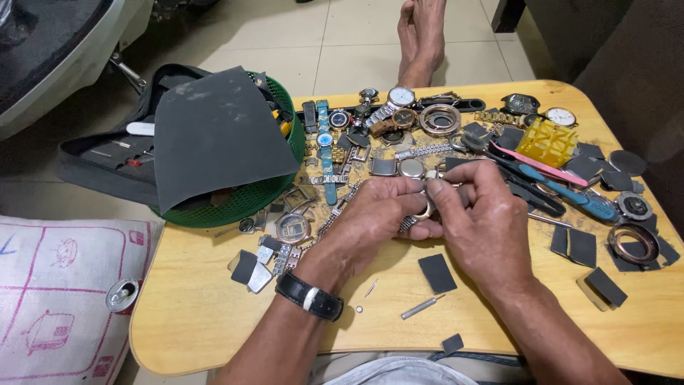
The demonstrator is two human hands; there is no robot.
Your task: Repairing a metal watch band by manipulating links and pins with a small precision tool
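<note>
Over the middle of a small wooden table, my left hand grips a silver metal watch case with a bit of bracelet between thumb and fingers. My right hand pinches at the top of that same watch piece, fingertips pressed together against it; whether they hold a small part is hidden. A black wristwatch sits on my left wrist. Loose pins and a thin metal rod lie just below my hands.
Watches, cases and bracelets lie scattered across the far side. A green mesh basket covered by dark sandpaper stands at the left. Blue-handled tools, a yellow holder and sandpaper squares lie at the right. Bare feet rest beyond the table.
</note>
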